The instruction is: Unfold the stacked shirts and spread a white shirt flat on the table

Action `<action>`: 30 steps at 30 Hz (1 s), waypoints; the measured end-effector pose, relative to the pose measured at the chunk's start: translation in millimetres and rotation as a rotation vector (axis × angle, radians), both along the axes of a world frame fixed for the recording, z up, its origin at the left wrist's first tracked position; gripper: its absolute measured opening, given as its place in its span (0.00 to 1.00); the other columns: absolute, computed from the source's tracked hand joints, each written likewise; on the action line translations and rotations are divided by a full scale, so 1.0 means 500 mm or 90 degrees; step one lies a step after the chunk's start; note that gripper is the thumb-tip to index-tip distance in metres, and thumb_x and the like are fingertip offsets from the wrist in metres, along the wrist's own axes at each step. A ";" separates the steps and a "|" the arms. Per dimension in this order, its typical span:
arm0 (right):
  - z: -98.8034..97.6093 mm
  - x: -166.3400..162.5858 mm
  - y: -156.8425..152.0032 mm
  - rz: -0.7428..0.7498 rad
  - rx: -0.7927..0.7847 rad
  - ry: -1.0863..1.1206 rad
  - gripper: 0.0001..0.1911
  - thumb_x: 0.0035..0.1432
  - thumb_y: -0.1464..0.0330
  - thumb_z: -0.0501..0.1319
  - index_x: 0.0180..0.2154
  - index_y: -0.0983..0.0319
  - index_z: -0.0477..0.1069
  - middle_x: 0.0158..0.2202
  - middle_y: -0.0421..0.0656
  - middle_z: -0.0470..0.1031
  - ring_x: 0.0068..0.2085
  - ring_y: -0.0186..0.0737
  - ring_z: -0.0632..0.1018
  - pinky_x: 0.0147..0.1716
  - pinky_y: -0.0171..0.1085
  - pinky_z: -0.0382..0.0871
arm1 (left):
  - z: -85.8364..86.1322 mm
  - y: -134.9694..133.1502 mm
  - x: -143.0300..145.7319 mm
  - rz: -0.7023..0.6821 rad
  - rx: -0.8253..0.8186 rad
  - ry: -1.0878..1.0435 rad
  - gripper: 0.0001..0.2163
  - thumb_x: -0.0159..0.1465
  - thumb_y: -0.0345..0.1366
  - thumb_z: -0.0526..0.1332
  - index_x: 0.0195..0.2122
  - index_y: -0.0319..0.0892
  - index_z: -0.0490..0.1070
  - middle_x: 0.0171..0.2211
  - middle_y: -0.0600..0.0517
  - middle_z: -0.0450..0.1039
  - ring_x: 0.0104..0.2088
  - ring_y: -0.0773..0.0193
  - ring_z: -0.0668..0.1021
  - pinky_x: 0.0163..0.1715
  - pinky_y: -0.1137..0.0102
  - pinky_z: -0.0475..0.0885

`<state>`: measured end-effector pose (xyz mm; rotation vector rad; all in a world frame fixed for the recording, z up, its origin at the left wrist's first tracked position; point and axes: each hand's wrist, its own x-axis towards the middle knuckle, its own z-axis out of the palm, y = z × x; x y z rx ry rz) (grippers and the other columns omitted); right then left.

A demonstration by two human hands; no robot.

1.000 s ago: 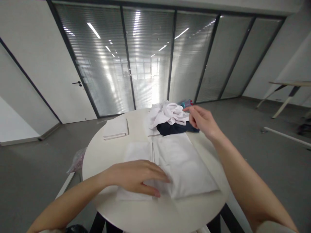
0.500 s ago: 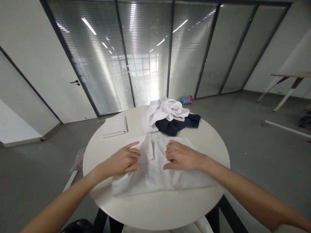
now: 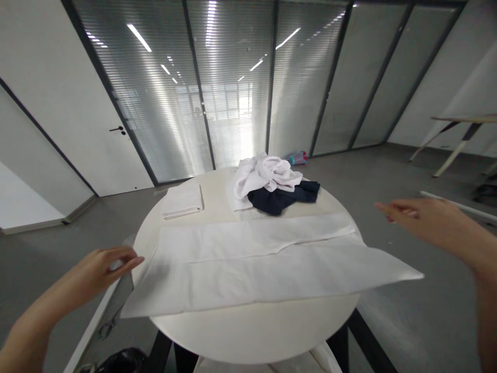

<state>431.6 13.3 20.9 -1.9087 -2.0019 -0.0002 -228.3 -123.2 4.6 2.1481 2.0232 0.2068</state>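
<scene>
Rnd white table (image 3: 256,336) btwn L hand (image 3: 112,267) & R hand (image 3: 430,225). Long white cloth (image 3: 248,282) spread across it, an edge line running lengthwise, near corners sticking out past tabletop on L-hand & R-hand sides. Fwd of L hand: folded white cloth (image 3: 182,200). Btwn hands, farther out: dark cloth (image 3: 275,201) w/ crumpled white cloth (image 3: 267,174) piled against it.

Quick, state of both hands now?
Left hand: fingers curled, nothing visibly held; closed or not, can't tell.
Right hand: blurred, nothing visibly held; can't tell if closed.
</scene>
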 end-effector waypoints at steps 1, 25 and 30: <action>0.007 -0.021 -0.010 0.037 -0.025 0.015 0.27 0.57 0.40 0.51 0.31 0.53 0.76 0.33 0.49 0.80 0.34 0.57 0.79 0.38 0.53 0.73 | 0.004 0.004 0.028 -0.055 -0.015 -0.025 0.17 0.68 0.50 0.56 0.37 0.46 0.79 0.38 0.53 0.81 0.37 0.58 0.81 0.37 0.73 0.72; -0.163 -0.383 0.121 0.455 0.022 -0.288 0.22 0.65 0.76 0.54 0.59 0.71 0.69 0.66 0.62 0.61 0.65 0.61 0.65 0.60 0.55 0.62 | -0.107 0.225 0.303 -0.216 0.357 0.198 0.13 0.69 0.35 0.58 0.53 0.40 0.74 0.64 0.37 0.63 0.63 0.39 0.66 0.59 0.45 0.61; -0.142 -0.416 0.098 0.478 -0.019 -0.230 0.15 0.68 0.63 0.57 0.44 0.65 0.77 0.47 0.55 0.76 0.49 0.54 0.77 0.50 0.48 0.68 | -0.122 0.196 0.356 -0.396 0.172 0.104 0.17 0.69 0.50 0.59 0.45 0.40 0.75 0.46 0.43 0.74 0.48 0.51 0.75 0.50 0.57 0.68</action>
